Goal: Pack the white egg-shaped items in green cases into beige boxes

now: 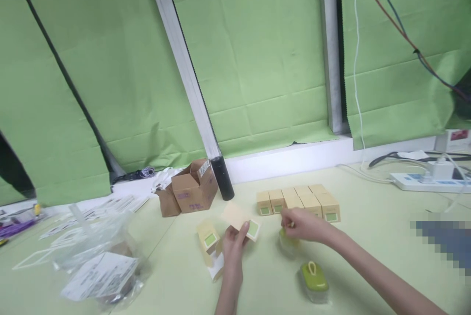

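Observation:
My left hand (232, 245) is closed round a small tan carton with a green square label (243, 222), lifted just above the table. My right hand (303, 225) reaches over a clear-wrapped green item (288, 244) on the table, fingers curled on it; what exactly they pinch is blurred. Another wrapped green item with a loop (314, 280) lies nearer to me. A second tan carton (208, 239) stands left of my left hand, with a white leaflet (217, 267) below it. A row of several matching cartons (300, 202) stands behind my right hand.
An open brown cardboard box (193, 190) and a black cylinder (222, 177) stand at the back. Plastic bags with paper sheets (99, 266) lie at the left. A power strip with cables (429, 180) sits at the right. A green cloth wall (257, 60) stands behind.

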A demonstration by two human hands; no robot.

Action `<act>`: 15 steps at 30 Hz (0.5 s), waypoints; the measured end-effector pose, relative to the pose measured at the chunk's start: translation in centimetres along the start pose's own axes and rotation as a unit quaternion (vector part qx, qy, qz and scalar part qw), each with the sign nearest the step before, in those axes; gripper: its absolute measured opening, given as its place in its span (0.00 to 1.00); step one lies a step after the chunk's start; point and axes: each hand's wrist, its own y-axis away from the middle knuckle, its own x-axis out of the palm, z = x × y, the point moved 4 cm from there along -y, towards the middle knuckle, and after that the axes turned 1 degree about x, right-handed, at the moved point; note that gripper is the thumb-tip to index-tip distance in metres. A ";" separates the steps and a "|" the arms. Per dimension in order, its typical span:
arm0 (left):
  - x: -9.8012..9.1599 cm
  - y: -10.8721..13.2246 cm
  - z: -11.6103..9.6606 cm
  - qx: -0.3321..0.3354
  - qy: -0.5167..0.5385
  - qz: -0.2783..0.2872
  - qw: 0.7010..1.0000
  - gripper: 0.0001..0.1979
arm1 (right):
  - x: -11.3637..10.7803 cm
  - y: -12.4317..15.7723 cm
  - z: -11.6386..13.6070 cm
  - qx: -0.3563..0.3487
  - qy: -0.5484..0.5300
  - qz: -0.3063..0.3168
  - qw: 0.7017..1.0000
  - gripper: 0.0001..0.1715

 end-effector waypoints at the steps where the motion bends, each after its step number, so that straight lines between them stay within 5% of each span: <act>1: 0.4 0.3 0.1 -0.016 0.018 0.011 1.000 0.14 | 0.5 0.2 0.2 -0.007 0.000 0.010 1.000 0.05; 6: 2.3 2.2 0.7 -0.124 0.161 0.077 0.976 0.12 | 2.2 0.4 2.7 -0.054 -0.031 -0.027 0.998 0.33; 15: 3.8 3.0 -0.1 -0.150 0.277 0.065 0.947 0.11 | 4.1 0.9 4.8 -0.081 -0.029 -0.150 0.985 0.28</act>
